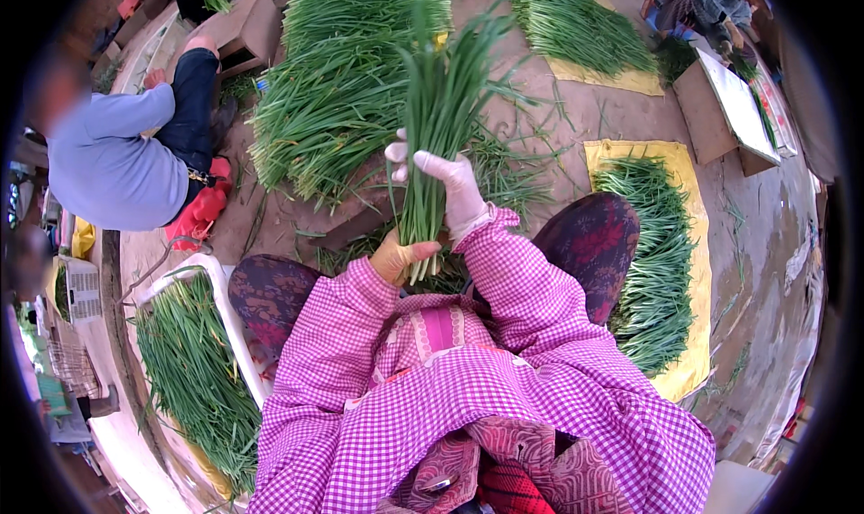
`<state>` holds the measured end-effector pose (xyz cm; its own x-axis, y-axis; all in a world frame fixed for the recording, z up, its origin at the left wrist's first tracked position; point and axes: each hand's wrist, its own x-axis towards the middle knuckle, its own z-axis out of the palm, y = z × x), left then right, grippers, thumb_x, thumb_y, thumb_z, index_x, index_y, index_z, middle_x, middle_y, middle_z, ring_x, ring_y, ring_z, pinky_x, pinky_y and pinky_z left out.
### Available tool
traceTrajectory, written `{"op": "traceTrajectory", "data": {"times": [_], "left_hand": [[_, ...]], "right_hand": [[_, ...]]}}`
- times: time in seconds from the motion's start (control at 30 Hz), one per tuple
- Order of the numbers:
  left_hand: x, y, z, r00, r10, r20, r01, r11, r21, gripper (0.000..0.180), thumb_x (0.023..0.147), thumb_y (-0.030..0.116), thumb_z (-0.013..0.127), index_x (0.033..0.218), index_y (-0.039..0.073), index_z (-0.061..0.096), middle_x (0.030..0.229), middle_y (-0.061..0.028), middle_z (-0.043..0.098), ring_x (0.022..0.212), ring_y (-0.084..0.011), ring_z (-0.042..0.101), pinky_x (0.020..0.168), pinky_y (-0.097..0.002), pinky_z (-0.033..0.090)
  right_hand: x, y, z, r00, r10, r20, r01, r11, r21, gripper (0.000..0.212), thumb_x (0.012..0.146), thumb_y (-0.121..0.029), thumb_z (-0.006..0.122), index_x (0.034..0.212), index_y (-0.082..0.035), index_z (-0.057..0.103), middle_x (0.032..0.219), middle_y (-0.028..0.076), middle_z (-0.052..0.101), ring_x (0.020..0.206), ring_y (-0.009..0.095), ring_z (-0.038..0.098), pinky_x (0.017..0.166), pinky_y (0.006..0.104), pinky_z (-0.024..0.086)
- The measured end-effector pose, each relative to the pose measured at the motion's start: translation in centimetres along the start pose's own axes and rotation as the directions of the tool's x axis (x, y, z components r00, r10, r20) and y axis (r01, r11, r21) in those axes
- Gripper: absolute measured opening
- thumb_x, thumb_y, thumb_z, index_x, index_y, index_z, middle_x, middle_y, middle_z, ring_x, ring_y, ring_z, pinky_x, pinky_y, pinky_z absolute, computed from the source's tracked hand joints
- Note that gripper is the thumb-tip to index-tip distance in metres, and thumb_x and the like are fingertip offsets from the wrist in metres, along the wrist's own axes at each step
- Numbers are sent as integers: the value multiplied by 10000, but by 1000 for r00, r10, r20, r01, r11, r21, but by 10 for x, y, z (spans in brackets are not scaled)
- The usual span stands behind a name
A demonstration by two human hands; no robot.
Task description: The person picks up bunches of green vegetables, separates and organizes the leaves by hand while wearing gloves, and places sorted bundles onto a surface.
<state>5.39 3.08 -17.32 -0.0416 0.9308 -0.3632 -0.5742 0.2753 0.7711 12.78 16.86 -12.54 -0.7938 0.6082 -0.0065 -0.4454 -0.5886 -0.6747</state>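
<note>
A bunch of long green garlic chives (439, 109) stands upright in front of me, pale stem ends down and leaf tips up. My left hand (397, 257), in a yellowish glove, is closed round the bunch low down, near the stem ends. Higher up, my right hand (456, 186) in a white glove wraps the same bunch, its thumb in front and fingertips showing on the far side. Loose chives (504, 176) lie scattered on the ground just behind the bunch.
A large heap of chives (346, 73) lies ahead. Chives on yellow sheets (702, 271) lie at right and far right. A white crate (236, 311) stands beside chives at left. A seated person (117, 154) is at far left; another person (702, 10) works beside a wooden box (706, 109).
</note>
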Motion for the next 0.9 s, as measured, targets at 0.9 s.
{"op": "traceTrajectory", "data": {"times": [0.9], "left_hand": [[-52,15,-39,986,120,-118,-144,964,-221,239,946,202,514,1076,8,562,562,-11,494,351,-100,382,349,-251,289]], "right_hand": [[24,-30,-61,902,-383,-197,83,604,-793,251,868,-274,624,995,-58,637,834,47,689,760,157,638,732,284,489]]}}
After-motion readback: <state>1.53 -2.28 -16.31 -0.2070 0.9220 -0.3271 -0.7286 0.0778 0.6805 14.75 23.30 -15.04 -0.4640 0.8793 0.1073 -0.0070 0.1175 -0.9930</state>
